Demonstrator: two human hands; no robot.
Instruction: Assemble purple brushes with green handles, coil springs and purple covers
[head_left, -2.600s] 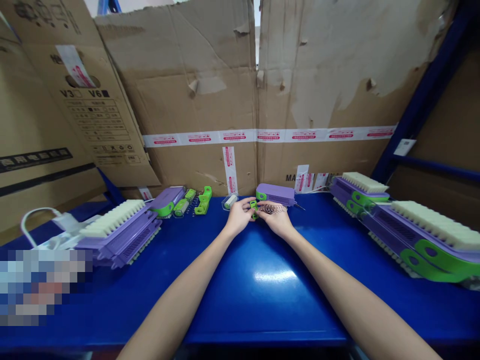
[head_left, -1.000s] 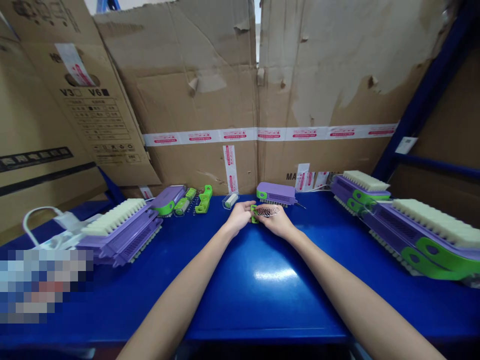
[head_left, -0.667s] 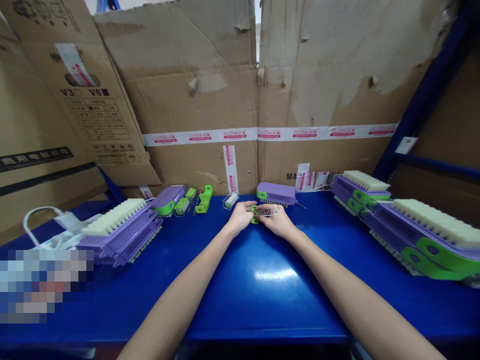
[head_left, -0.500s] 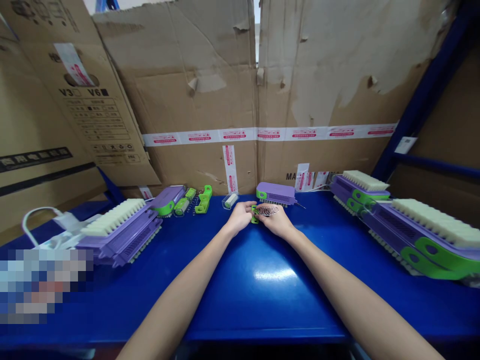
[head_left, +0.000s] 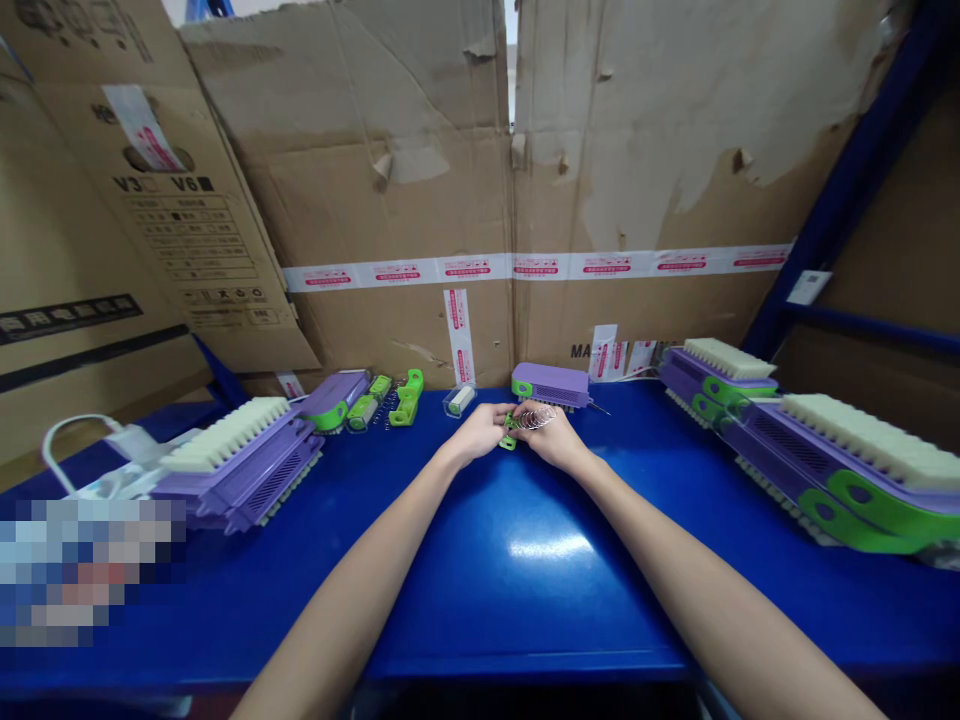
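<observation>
A small green part (head_left: 508, 440) is pinched between my two hands above the blue tabletop. My left hand (head_left: 480, 432) closes its fingers on the part's left side. From the other side, my right hand (head_left: 551, 437) has its fingers closed at the part and at a metal coil spring (head_left: 537, 417), which lies across them. The fingertips partly hide the green part. Just behind my hands rests a purple brush (head_left: 551, 384) with a thin metal rod at its right end. A small clear case with a pale block (head_left: 460, 400) is left of it.
Stacked purple brushes with pale bristles (head_left: 232, 460) stand at the left, near a white cable. More brushes (head_left: 817, 450) are at the right. Green brackets (head_left: 407, 398) and springs lie back left. Cardboard (head_left: 390, 200) walls the rear of the blue table (head_left: 525, 600).
The green part has tilted between my fingers. Both hands stay in nearly the same place, and the view has shifted very slightly.
</observation>
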